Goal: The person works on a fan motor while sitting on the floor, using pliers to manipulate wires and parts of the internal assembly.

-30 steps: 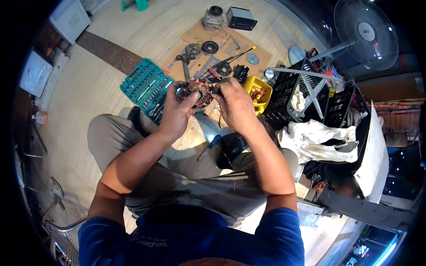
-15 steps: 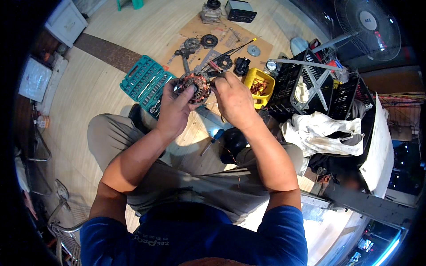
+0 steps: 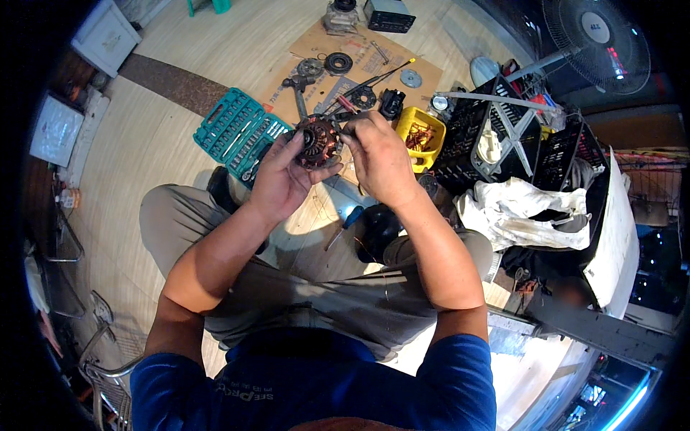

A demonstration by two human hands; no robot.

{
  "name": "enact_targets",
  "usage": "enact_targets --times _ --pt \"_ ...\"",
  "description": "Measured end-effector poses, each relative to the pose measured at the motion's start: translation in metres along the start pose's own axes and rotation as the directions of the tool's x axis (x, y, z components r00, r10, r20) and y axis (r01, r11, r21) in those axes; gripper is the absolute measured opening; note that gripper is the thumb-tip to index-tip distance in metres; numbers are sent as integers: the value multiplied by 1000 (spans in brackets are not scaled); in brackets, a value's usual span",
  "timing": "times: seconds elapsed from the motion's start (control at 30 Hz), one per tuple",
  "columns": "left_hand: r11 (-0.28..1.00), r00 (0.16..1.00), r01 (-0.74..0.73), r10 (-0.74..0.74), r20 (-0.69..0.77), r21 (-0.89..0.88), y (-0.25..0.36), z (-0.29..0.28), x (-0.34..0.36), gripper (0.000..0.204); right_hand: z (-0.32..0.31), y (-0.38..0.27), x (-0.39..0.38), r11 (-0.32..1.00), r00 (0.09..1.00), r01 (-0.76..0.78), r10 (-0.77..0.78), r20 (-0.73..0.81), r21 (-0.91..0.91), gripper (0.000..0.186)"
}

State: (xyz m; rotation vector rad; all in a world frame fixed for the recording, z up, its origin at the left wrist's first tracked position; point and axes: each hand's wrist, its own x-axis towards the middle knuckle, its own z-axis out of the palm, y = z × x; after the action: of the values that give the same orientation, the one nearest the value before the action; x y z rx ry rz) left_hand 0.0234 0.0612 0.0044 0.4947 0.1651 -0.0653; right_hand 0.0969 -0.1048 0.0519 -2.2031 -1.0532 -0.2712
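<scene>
In front of me, above the cardboard's near edge, my left hand [image 3: 284,177] grips a round alternator part [image 3: 318,141]. It has a finned dark centre and copper windings around its rim. The thumb lies on its face, with the fingers beneath and at its lower side. Against the part's right edge, my right hand [image 3: 381,159] is closed, fingers curled into a pinch. A dark piece shows at those fingertips, but I cannot make out what it is. Just beyond is a red handle [image 3: 346,104].
A teal socket set case [image 3: 228,128] lies open on the left. On the right stand a yellow container [image 3: 439,131] of copper-coloured scraps, black crates [image 3: 460,136] and a fan [image 3: 595,27]. Metal parts lie on cardboard [image 3: 424,70]; a blue-handled screwdriver [image 3: 352,217] rests between my legs.
The alternator part has turned in my left hand, bringing its finned face into view. My left fingers have spread further under it. My right hand stays close to its right edge.
</scene>
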Motion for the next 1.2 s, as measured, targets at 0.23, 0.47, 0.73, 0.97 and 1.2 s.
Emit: enact_targets --times 0.23,0.47,0.73,0.97,1.2 --pt "999 999 16 -17 35 38 -2 2 1 33 -4 4 -1 1000 1000 7 -8 30 24 15" --pt "983 998 -51 57 -29 178 -4 6 3 27 -5 6 1 1000 998 21 -21 54 -15 13" --pt "988 999 -38 36 18 152 -3 2 5 27 -6 8 0 972 996 -65 76 -44 226 11" --pt "994 998 12 -19 63 110 -2 -5 4 35 -8 13 -3 966 980 -181 193 -45 186 10" --pt "947 968 242 -221 119 -210 1 -18 6 51 -11 4 -3 941 988 -130 96 122 312 38"
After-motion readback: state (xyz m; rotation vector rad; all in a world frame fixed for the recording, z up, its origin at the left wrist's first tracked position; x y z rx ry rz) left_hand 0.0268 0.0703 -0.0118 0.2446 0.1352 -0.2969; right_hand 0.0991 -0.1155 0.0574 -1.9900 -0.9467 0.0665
